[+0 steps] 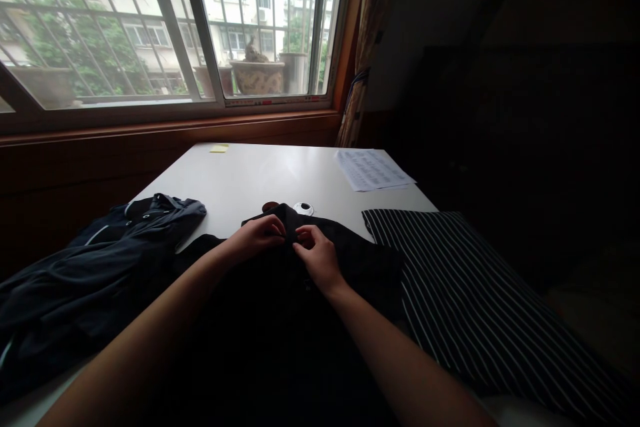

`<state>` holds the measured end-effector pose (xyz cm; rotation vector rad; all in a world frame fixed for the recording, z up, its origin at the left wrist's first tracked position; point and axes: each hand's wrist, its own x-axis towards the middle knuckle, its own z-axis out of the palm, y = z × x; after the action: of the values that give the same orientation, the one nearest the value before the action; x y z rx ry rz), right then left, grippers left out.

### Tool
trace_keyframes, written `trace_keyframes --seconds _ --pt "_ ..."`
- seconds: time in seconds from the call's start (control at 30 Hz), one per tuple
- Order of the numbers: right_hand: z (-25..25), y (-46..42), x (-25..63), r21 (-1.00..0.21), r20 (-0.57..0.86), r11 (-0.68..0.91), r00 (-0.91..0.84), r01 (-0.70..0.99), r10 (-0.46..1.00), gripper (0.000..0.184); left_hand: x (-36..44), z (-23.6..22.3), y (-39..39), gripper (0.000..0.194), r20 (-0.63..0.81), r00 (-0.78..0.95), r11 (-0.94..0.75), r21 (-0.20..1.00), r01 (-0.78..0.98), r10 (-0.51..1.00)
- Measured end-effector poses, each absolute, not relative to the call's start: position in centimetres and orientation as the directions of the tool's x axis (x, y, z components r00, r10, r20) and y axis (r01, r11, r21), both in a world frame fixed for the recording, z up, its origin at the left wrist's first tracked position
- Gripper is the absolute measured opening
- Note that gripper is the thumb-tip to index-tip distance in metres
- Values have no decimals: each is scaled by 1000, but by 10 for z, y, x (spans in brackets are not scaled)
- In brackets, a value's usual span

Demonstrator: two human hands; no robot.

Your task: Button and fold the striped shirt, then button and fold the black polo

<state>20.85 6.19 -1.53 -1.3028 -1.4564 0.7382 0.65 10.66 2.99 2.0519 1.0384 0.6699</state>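
Note:
A black shirt (345, 237) lies spread over the near part of the table, its raised collar area between my hands. My left hand (260, 232) is closed on the cloth there, with fingertips bent into the fabric. Just right of it, my right hand (320, 255) pinches at the front of the shirt near the collar. Whatever small part sits between the fingertips is too dark to make out. Behind the collar are a white round object with a dark centre (303, 208) and a brown round object (270, 206), partly hidden by the cloth.
Dark blue garments (115, 253) lie heaped at the left. On the right, a black-and-white striped cloth (450, 267) hangs past the table's edge. Printed sheets (373, 169) and a yellow sticky note (219, 148) rest on the white table (280, 170). A barred window (260, 20) stands behind.

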Motion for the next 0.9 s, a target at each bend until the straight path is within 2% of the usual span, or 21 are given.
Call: trace_keyframes --seconds 0.23,0.5,0.6,0.73,0.9 --pt "-15 64 210 -948 244 221 80 227 967 25 21 7 97 23 105 418 -268 896 355 902" --pt "-14 64 213 -972 209 200 64 121 976 25 22 -3 89 19 181 345 -308 881 359 921" --pt "-15 63 213 -968 228 213 106 134 968 25 23 -2 86 18 178 328 -297 884 360 928" --pt "-14 61 211 -955 247 215 146 204 958 24 21 3 85 18 172 378 -320 872 371 909" --pt "-12 59 211 -941 262 227 112 252 959 24 8 13 89 26 130 527 -355 865 354 840"
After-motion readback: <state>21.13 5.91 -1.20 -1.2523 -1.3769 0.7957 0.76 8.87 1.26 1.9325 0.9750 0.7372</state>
